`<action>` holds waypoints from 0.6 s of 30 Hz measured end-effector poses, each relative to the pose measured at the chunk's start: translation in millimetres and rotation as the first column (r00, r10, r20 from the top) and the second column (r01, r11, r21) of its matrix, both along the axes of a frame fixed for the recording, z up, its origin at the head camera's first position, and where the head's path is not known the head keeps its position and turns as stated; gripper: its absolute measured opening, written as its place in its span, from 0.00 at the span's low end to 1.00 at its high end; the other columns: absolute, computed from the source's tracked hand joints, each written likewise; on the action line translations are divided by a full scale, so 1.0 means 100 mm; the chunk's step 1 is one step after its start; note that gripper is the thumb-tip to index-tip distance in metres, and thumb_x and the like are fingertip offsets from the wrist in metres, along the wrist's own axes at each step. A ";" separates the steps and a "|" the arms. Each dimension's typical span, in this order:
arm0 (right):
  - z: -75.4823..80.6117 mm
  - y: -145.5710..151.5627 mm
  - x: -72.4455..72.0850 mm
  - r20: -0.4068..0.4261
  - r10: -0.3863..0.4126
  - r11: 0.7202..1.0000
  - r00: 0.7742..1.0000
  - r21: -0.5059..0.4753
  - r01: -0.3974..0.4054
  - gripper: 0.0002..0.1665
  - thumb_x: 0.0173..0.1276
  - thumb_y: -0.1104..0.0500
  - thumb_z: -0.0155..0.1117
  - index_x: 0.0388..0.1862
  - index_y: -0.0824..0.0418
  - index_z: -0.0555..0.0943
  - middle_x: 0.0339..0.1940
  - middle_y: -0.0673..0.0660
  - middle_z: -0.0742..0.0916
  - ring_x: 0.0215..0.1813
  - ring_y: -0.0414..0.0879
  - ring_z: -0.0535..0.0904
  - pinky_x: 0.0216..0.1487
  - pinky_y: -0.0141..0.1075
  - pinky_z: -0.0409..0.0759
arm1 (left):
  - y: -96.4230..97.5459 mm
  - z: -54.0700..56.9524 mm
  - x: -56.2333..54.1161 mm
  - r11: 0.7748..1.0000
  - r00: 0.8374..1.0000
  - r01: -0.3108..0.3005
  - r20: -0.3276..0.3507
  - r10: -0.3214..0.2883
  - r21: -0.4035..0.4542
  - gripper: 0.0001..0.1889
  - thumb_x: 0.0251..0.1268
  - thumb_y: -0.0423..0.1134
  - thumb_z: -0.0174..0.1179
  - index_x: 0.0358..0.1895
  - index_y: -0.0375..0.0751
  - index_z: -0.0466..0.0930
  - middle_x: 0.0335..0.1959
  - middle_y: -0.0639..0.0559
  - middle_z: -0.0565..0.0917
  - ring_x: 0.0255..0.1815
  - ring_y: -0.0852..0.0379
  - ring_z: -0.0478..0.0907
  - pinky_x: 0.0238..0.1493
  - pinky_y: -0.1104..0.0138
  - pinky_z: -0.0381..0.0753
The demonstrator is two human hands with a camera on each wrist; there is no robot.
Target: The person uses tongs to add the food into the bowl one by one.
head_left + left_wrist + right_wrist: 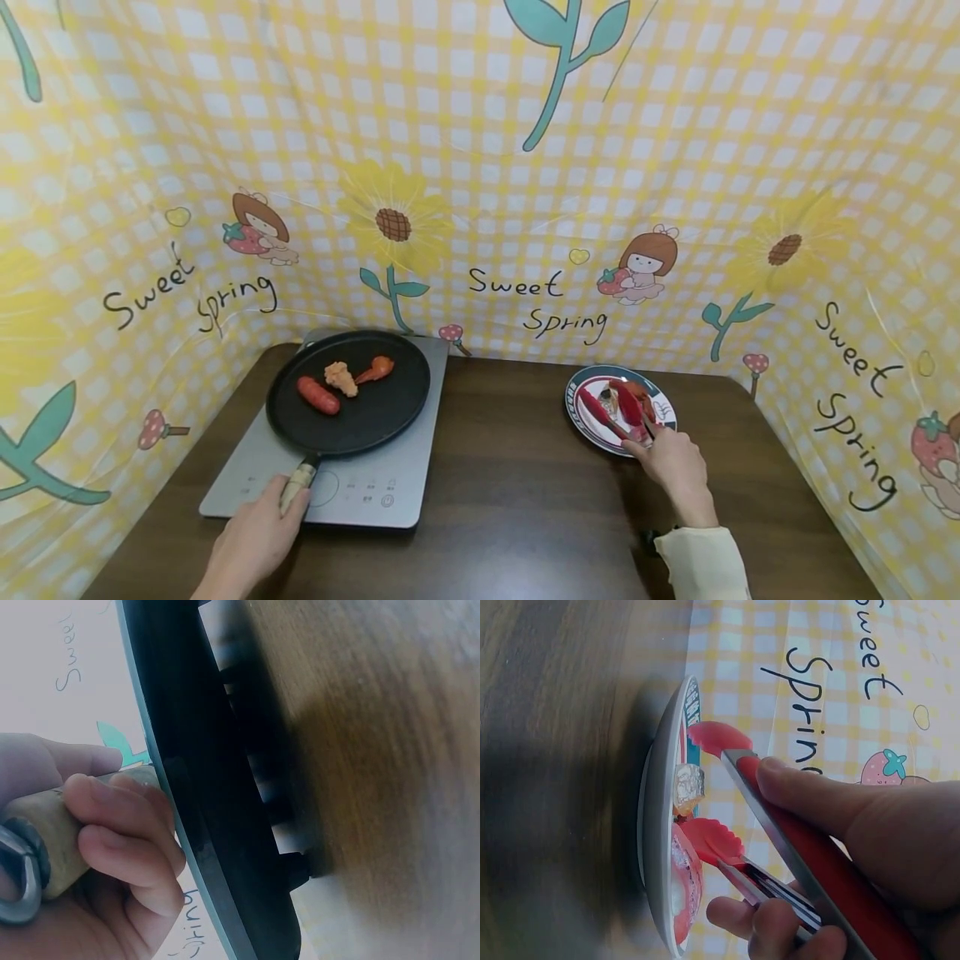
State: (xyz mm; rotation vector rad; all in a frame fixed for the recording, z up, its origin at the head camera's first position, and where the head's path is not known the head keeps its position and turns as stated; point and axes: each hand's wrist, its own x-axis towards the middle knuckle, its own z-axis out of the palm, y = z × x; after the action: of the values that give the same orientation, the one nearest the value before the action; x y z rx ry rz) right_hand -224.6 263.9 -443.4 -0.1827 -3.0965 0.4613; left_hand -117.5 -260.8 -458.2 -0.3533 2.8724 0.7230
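Note:
My left hand (258,529) grips the pale wooden handle (49,814) of a round black frying pan (382,421). In the pan lie a red sausage (318,395), a crumbly fried piece (341,378) and a small orange-red drumstick (378,367). On the right, my right hand (675,467) holds red-tipped tongs (784,836), their two tips spread apart over a plate (656,817). Between the tips, in the right wrist view, sits a shiny golden-brown piece (689,787). A pink-red food piece (686,885) lies beside the lower tip.
The pan is on a silver induction cooktop (258,483) at the left of a dark wooden table (510,483). A yellow checked cloth (480,208) rises behind the table and along both sides. Bare tabletop separates the cooktop from the plate.

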 end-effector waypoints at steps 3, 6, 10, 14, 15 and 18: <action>0.01 -0.01 0.01 -0.003 -0.003 1.000 1.000 0.003 0.003 0.42 0.57 0.37 0.66 0.48 0.75 0.78 0.35 0.76 0.80 0.31 0.64 0.78 0.29 0.53 0.76 | 0.00 0.00 0.01 1.000 1.000 -0.001 0.005 0.001 0.004 0.36 0.71 0.63 0.38 0.62 0.30 0.62 0.27 0.44 0.74 0.25 0.49 0.69 0.23 0.57 0.66; 0.00 -0.02 0.02 -0.024 0.025 1.000 0.999 0.008 -0.025 0.40 0.58 0.38 0.67 0.48 0.75 0.79 0.34 0.75 0.81 0.32 0.64 0.78 0.30 0.54 0.76 | 0.00 0.00 0.02 1.000 1.000 -0.001 0.005 0.001 0.006 0.36 0.71 0.63 0.38 0.62 0.31 0.62 0.26 0.45 0.73 0.24 0.49 0.69 0.23 0.58 0.65; 0.00 -0.04 0.02 -0.046 0.062 0.998 0.997 0.014 -0.061 0.39 0.58 0.39 0.67 0.47 0.74 0.79 0.33 0.74 0.81 0.32 0.65 0.79 0.31 0.55 0.75 | 0.01 0.00 0.02 1.000 1.000 -0.001 0.008 0.001 0.007 0.36 0.70 0.63 0.38 0.62 0.31 0.62 0.26 0.45 0.73 0.24 0.50 0.69 0.23 0.58 0.65; 0.02 -0.06 0.03 -0.040 0.081 0.997 0.996 0.007 -0.081 0.39 0.57 0.38 0.67 0.47 0.74 0.80 0.33 0.74 0.82 0.31 0.64 0.79 0.31 0.55 0.75 | 0.01 0.00 0.02 1.000 1.000 -0.003 0.004 0.003 0.006 0.35 0.71 0.62 0.39 0.62 0.31 0.61 0.25 0.46 0.72 0.23 0.50 0.68 0.22 0.59 0.64; 0.02 -0.06 0.03 -0.036 0.086 0.996 0.996 0.008 -0.086 0.39 0.57 0.38 0.67 0.47 0.74 0.80 0.34 0.73 0.82 0.32 0.63 0.79 0.31 0.55 0.75 | 0.01 -0.01 0.01 1.000 1.000 -0.003 0.001 0.003 0.005 0.35 0.71 0.62 0.38 0.62 0.31 0.61 0.24 0.46 0.72 0.23 0.50 0.68 0.22 0.59 0.64; 0.03 -0.06 0.04 -0.034 0.082 0.997 0.996 0.002 -0.082 0.39 0.58 0.38 0.67 0.49 0.74 0.79 0.35 0.74 0.82 0.32 0.64 0.79 0.32 0.55 0.75 | 0.01 -0.01 0.01 1.000 1.000 -0.001 -0.009 0.001 0.000 0.36 0.71 0.63 0.38 0.61 0.31 0.62 0.25 0.46 0.72 0.23 0.50 0.68 0.22 0.58 0.65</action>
State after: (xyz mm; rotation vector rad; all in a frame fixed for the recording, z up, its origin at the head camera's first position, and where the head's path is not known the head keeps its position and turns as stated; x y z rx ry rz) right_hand -220.5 257.8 -440.4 -0.0477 -3.0801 0.4601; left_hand -116.7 -260.1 -459.3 -0.3521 2.8806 0.7273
